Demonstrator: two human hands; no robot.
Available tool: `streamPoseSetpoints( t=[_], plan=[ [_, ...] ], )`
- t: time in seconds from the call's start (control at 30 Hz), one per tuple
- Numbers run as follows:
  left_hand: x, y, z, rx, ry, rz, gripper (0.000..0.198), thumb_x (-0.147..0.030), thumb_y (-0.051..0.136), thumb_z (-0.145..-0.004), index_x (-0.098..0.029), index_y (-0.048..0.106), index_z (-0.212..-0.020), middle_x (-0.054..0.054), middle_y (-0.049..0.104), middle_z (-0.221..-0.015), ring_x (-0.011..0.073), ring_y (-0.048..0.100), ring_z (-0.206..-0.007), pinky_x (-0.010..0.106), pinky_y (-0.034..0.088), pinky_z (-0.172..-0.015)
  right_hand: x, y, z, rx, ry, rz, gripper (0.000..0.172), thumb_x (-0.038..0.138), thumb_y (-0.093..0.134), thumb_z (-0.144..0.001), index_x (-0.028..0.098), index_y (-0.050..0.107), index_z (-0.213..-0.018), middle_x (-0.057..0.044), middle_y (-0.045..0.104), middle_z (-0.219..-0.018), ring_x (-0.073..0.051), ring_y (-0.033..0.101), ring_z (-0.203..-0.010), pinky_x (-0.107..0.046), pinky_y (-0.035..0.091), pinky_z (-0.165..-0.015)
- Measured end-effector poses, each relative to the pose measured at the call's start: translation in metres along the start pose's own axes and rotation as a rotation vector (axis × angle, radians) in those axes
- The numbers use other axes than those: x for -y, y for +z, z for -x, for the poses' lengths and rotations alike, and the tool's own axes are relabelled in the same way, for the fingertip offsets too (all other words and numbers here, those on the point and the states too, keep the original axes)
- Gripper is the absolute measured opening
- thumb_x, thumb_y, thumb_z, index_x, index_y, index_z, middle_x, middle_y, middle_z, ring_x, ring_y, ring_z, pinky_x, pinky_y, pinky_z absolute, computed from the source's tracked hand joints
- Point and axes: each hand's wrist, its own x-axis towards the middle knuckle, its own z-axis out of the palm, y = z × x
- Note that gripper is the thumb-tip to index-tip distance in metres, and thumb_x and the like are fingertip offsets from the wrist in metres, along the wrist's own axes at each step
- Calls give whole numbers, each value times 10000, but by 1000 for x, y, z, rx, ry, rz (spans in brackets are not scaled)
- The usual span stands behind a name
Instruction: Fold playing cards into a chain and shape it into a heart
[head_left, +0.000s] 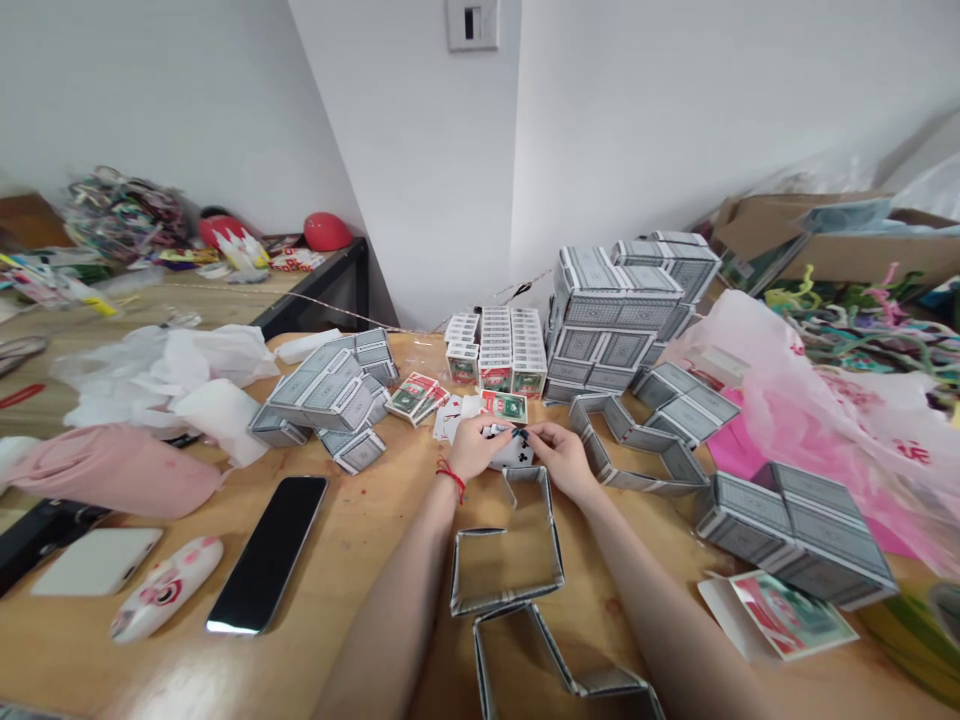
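Observation:
Both hands meet at the middle of the table over a few playing cards. My left hand (pixel 478 446), with a red string on the wrist, pinches the near cards from the left. From the right, my right hand (pixel 559 455) grips the same white playing cards (pixel 513 455), which show black club marks. Just beyond lies a green and red card box (pixel 504 405). Loose cards (pixel 448 418) lie left of my left hand. Between my forearms stand open frames of folded cards (pixel 561 540), one behind the other.
Built card blocks stand at the left (pixel 330 385), in a tall stack (pixel 615 310) and at the right (pixel 799 530). Rows of card boxes (pixel 495 345) stand near the wall. A phone (pixel 268 555), mouse (pixel 166 588) and pink plastic bag (pixel 840 400) surround the work area.

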Motion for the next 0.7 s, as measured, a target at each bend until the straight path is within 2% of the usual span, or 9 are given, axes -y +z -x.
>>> streamPoseSetpoints(
  t=[0.43, 0.57, 0.7],
  plan=[
    [3, 1, -2, -44, 40, -47, 148, -225, 568, -690, -150, 628, -802, 41, 653, -837, 145, 585, -794, 251, 446, -724, 5, 2, -1, -33, 5, -27, 267, 383, 576, -679, 151, 604, -807, -48, 635, -735, -141, 560, -616, -236, 438, -535],
    [4, -1, -2, -14, 62, -42, 143, -215, 560, -698, -158, 630, -810, 36, 652, -843, 140, 585, -803, 247, 442, -737, 4, 3, -1, -43, 15, -28, 263, 381, 598, -656, 156, 593, -794, -31, 622, -683, -130, 543, -563, -229, 422, -493],
    [6, 0, -1, 2, 73, -49, 140, -221, 566, -698, -163, 637, -804, 38, 657, -842, 143, 589, -808, 254, 441, -754, 0, 2, -2, -61, -35, 37, 225, 354, 591, -664, 157, 603, -770, -30, 616, -686, -125, 530, -570, -231, 419, -516]
  ],
)
